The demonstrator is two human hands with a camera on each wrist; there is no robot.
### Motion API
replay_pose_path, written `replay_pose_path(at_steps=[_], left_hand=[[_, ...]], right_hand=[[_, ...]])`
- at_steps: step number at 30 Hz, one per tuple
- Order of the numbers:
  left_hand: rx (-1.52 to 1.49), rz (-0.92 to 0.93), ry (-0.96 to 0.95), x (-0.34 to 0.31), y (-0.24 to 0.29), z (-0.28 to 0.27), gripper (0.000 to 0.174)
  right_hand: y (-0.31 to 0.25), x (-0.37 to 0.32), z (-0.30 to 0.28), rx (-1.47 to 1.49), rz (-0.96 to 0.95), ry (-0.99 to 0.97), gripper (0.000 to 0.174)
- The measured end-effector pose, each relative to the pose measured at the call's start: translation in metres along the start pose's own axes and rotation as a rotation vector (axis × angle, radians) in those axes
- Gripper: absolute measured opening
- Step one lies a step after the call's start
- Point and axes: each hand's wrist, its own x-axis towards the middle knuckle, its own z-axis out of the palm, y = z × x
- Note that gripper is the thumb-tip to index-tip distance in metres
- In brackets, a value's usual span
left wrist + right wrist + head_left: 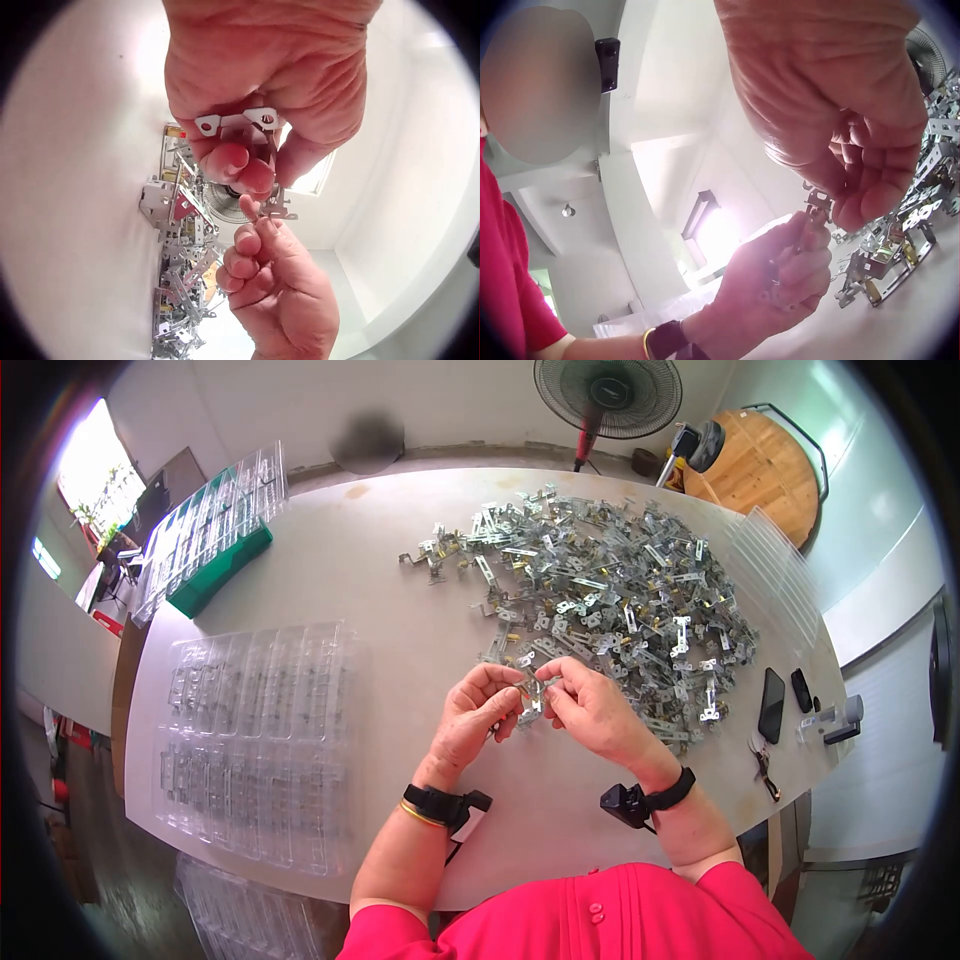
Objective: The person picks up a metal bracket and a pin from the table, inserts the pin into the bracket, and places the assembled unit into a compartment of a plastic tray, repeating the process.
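Observation:
Both hands meet over the near edge of a large pile of small metal brackets (640, 610). My left hand (470, 715) curls round a metal bracket (234, 121), whose two tabs with holes stick out below the palm in the left wrist view. At that hand's fingertips a small metal piece (820, 200) shows in the right wrist view. My right hand (600, 715) pinches at this piece with thumb and forefinger, its other fingers curled in. Much of the metal is hidden behind the fingers.
Clear plastic trays (255, 745) with rows of parts lie at left. Behind them, another clear tray (215, 525) leans on a green box (222, 572). A phone (771, 705) and pliers (765, 768) lie at right, near a ribbed clear sheet (775, 575).

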Motion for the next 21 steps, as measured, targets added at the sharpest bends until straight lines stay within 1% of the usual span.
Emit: replay_pose_path(at_steps=[2, 3, 5, 8, 9, 12, 16, 18, 19, 21], left_hand=[[0.0, -0.007, -0.012, 0.0, 0.0, 0.0, 0.022], [0.003, -0.01, -0.019, -0.001, 0.001, 0.0, 0.024], [-0.011, -0.017, -0.022, 0.0, -0.001, -0.001, 0.023], [-0.022, -0.031, -0.041, 0.0, -0.001, -0.002, 0.021], [-0.018, -0.033, -0.056, 0.0, -0.001, -0.002, 0.02], [-0.017, -0.045, -0.063, 0.0, 0.0, 0.0, 0.019], [-0.043, -0.07, -0.092, -0.001, 0.0, 0.001, 0.023], [-0.032, -0.126, -0.15, -0.002, 0.002, 0.001, 0.022], [-0.032, -0.126, -0.149, -0.002, 0.001, 0.001, 0.022], [-0.035, -0.13, -0.194, -0.001, 0.001, 0.001, 0.017]], right_hand=[[0.006, 0.003, 0.0, 0.168, 0.061, -0.123, 0.022], [0.007, 0.004, -0.002, 0.167, 0.061, -0.124, 0.022], [0.009, 0.007, -0.006, 0.407, 0.173, -0.218, 0.026], [0.002, 0.006, -0.016, 0.478, 0.205, -0.286, 0.026], [-0.002, 0.005, -0.017, 0.505, 0.236, -0.287, 0.023], [-0.001, 0.007, -0.019, 0.522, 0.27, -0.312, 0.021], [0.005, 0.008, -0.015, 0.457, 0.271, -0.306, 0.021], [0.015, 0.01, -0.01, 0.414, 0.151, -0.234, 0.018], [0.015, 0.01, -0.01, 0.414, 0.151, -0.234, 0.018], [0.012, 0.009, -0.009, 0.335, 0.031, -0.09, 0.015]])
